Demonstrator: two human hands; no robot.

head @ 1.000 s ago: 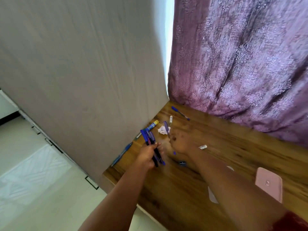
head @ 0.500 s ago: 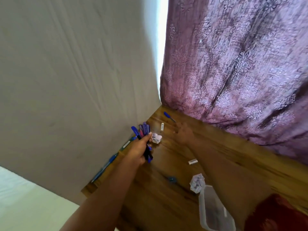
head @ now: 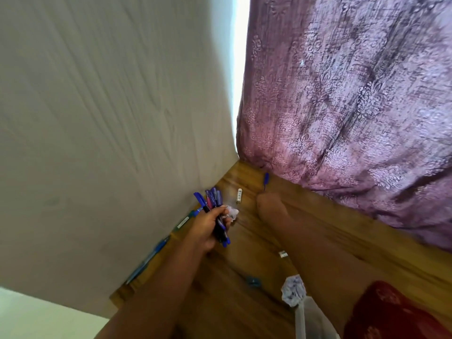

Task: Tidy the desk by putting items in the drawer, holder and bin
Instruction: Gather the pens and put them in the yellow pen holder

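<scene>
Leftward, left hand (head: 208, 227) grips pens (head: 215, 211) beside the wall (head: 110, 118); right hand (head: 270, 207) blurred, grip unclear.

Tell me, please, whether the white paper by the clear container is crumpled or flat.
Crumpled: the white paper is balled up with creases, on the wooden desk touching the clear plastic container's rim.

The left hand (head: 208, 228) is stretched forward over the tabletop (head: 220, 302), near its left edge. Its fingers are curled tightly around a bundle of pens (head: 215, 211), so this grip is closed and full. The left forearm is bare and comes from the near edge. The right hand (head: 269, 206) reaches further, towards the far left corner of the tabletop. It is blurred, so I cannot tell how its fingers lie. The right arm carries a dark red sleeve (head: 391, 311) at the near edge.
</scene>
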